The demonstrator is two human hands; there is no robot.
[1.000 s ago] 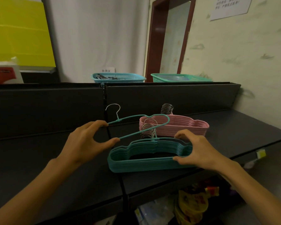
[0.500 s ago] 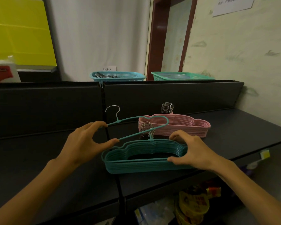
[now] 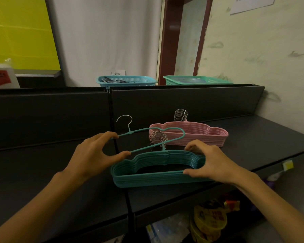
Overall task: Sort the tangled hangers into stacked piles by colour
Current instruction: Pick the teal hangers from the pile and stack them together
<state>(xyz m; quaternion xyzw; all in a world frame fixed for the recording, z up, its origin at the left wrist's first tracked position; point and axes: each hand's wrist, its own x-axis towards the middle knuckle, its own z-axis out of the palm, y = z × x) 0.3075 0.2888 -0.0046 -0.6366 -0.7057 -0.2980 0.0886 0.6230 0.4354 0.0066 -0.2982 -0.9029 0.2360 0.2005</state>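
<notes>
Head view, looking down at black shelf point(image 3: 253, 137). Left hand point(image 3: 93, 155) raised just above shelf, forearm coming in from lower left, wrist slightly bent. Its index finger and thumb spread wide and pinch one end of single teal hanger point(image 3: 158, 137), index on the upper wire, thumb on the lower. That hanger is lifted, tilted, metal hook pointing up; its far loop end hangs over the teal stack's hooks and in front of the pink stack.

Right hand point(image 3: 214, 162) comes in from lower right, palm down, fingers curled over the back edge and thumb pressed on the front edge of teal hanger stack point(image 3: 147, 172), gripping its right end. Stack lies flat near shelf's front edge, across the seam between two shelf panels.

Pink hanger stack point(image 3: 197, 135) lies flat behind and to the right of teal stack, apart from it, hooks bunched at its back.

Behind the shelf's back panel: blue basket point(image 3: 126, 81) and green basket point(image 3: 197, 80). Below shelf, yellow packets point(image 3: 209, 220).
</notes>
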